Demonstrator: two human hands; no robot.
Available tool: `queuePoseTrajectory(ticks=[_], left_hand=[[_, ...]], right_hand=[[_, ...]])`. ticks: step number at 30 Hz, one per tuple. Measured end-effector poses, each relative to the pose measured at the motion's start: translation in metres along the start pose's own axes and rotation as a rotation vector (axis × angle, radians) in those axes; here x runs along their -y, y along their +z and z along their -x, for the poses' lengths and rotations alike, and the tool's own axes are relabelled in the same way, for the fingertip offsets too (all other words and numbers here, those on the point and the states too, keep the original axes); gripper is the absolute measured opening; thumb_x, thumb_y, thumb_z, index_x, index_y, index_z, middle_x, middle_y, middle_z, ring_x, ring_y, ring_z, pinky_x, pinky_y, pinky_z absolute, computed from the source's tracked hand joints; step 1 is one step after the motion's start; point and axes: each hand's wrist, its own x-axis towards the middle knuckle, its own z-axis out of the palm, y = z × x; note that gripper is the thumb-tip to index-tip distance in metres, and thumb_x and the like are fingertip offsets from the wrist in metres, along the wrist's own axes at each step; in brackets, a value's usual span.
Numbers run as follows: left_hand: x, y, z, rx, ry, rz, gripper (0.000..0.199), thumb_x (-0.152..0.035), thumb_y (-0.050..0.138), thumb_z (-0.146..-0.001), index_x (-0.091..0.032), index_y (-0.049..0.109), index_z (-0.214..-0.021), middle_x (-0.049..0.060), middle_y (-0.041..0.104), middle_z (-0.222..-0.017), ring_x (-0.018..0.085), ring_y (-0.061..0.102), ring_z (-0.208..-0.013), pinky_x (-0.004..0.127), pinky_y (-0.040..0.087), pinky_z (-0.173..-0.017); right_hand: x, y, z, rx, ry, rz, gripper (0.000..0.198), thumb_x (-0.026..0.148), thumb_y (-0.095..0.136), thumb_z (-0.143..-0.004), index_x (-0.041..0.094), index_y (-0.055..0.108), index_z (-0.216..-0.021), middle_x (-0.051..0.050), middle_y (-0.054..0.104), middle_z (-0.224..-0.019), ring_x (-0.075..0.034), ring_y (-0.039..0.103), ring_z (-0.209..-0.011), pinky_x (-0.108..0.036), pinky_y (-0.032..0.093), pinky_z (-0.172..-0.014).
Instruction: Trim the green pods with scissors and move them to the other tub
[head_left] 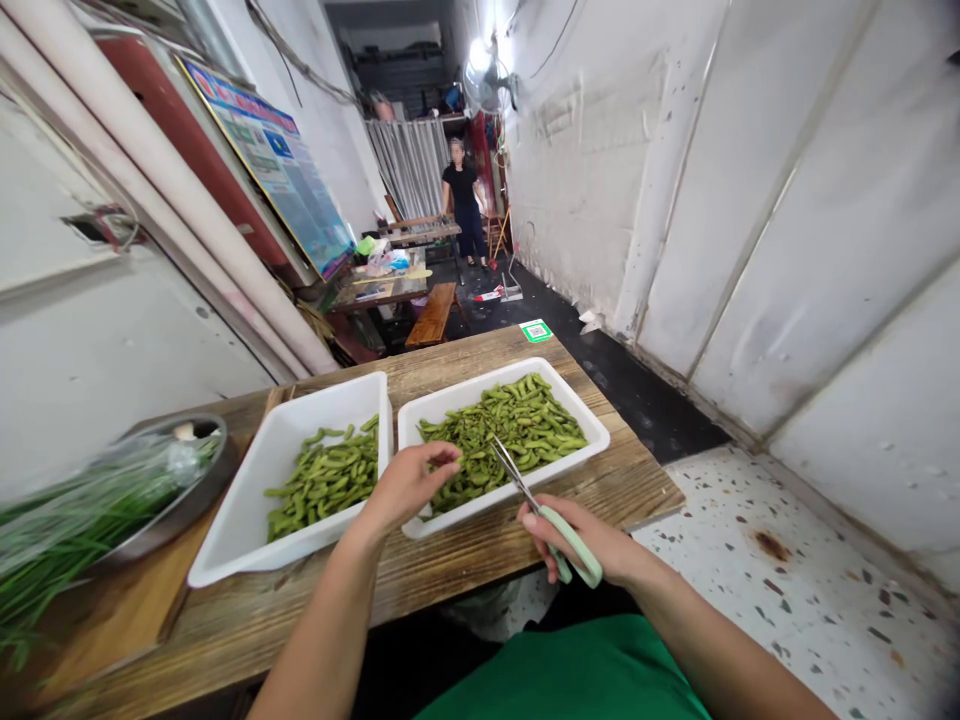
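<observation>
Got the scissors (559,522) gripped in the right hand (592,525), thumb and fingers around the pale green handles, with the blades aimed forward and left, tips over the pods (536,420) in the white tray (598,434) just ahead. Holding the left hand (409,482) over the near left part of that same tray, thumb and fingers curled into a narrow pinch. Honestly can't tell about a pod between those fingertips, way too small to see. Also got a second white tray (244,510) just left of the left hand, with more pods piled toward the hand's side. Farther left of that hand, can see a metal bowl (161,537) with long green stalks (82,540) and clear plastic. Can also spot a green-and-white card (535,331) past the right hand's tray, plus a person (463,195) in dark clothes standing well beyond both hands.
</observation>
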Motion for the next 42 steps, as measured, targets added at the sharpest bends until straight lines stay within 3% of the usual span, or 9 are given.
queuePoseTrajectory(ticks=[5, 9, 15, 23, 28, 34, 42], left_hand=[[-0.008, 0.027, -0.005, -0.014, -0.076, 0.429, 0.026, -0.035, 0.056, -0.075, -0.016, 0.057, -0.094, 0.004, 0.069, -0.07, 0.019, 0.065, -0.067, 0.028, 0.045, -0.067], [-0.009, 0.043, -0.007, -0.04, -0.126, 0.592, 0.025, -0.036, 0.064, -0.07, -0.014, 0.06, -0.082, 0.005, 0.069, -0.067, 0.017, 0.064, -0.063, 0.027, 0.046, -0.065], [-0.011, 0.045, -0.007, -0.112, -0.212, 0.771, 0.029, -0.038, 0.067, -0.068, -0.012, 0.063, -0.081, 0.005, 0.069, -0.071, 0.017, 0.065, -0.064, 0.029, 0.049, -0.067], [-0.013, 0.05, -0.01, -0.219, -0.259, 0.797, 0.031, -0.04, 0.069, -0.065, -0.012, 0.063, -0.077, 0.005, 0.068, -0.068, 0.016, 0.064, -0.058, 0.028, 0.049, -0.063], [-0.02, 0.049, -0.009, -0.157, -0.214, 0.719, 0.029, -0.04, 0.065, -0.069, -0.012, 0.065, -0.075, 0.006, 0.069, -0.067, 0.016, 0.064, -0.059, 0.026, 0.047, -0.061], [-0.02, 0.048, -0.009, -0.114, -0.205, 0.671, 0.026, -0.038, 0.064, -0.07, -0.013, 0.067, -0.075, 0.005, 0.069, -0.066, 0.015, 0.063, -0.059, 0.026, 0.047, -0.063], [-0.021, 0.044, -0.009, -0.05, -0.132, 0.608, 0.027, -0.041, 0.061, -0.072, -0.014, 0.067, -0.07, 0.004, 0.066, -0.058, 0.015, 0.06, -0.056, 0.026, 0.045, -0.062]], right_hand=[[-0.004, 0.0, -0.004, -0.019, -0.044, 0.084, 0.037, 0.056, 0.047, -0.083, 0.019, 0.048, -0.088, 0.006, 0.045, -0.056, -0.007, 0.045, -0.04, -0.017, 0.039, -0.039], [-0.006, -0.002, -0.002, -0.073, -0.048, 0.191, 0.035, 0.054, 0.05, -0.082, 0.02, 0.05, -0.086, 0.006, 0.044, -0.056, -0.006, 0.044, -0.038, -0.018, 0.039, -0.038], [0.001, -0.001, 0.0, -0.11, -0.069, 0.221, 0.031, 0.051, 0.054, -0.081, 0.02, 0.052, -0.085, 0.006, 0.044, -0.056, -0.006, 0.044, -0.04, -0.018, 0.042, -0.039], [-0.005, -0.002, -0.004, -0.134, -0.048, 0.185, 0.033, 0.053, 0.049, -0.083, 0.02, 0.051, -0.086, 0.006, 0.044, -0.055, -0.007, 0.046, -0.037, -0.018, 0.041, -0.036], [-0.003, -0.001, -0.008, -0.056, -0.006, 0.08, 0.034, 0.052, 0.055, -0.079, 0.019, 0.05, -0.082, 0.007, 0.044, -0.054, -0.006, 0.043, -0.035, -0.017, 0.039, -0.033], [-0.001, 0.001, -0.013, -0.082, -0.022, 0.098, 0.038, 0.054, 0.056, -0.078, 0.018, 0.045, -0.07, 0.007, 0.044, -0.05, -0.006, 0.043, -0.033, -0.016, 0.036, -0.03], [0.01, -0.005, -0.008, -0.114, -0.021, 0.251, 0.035, 0.05, 0.066, -0.072, 0.017, 0.054, -0.081, 0.007, 0.043, -0.051, -0.006, 0.041, -0.039, -0.017, 0.036, -0.037]])
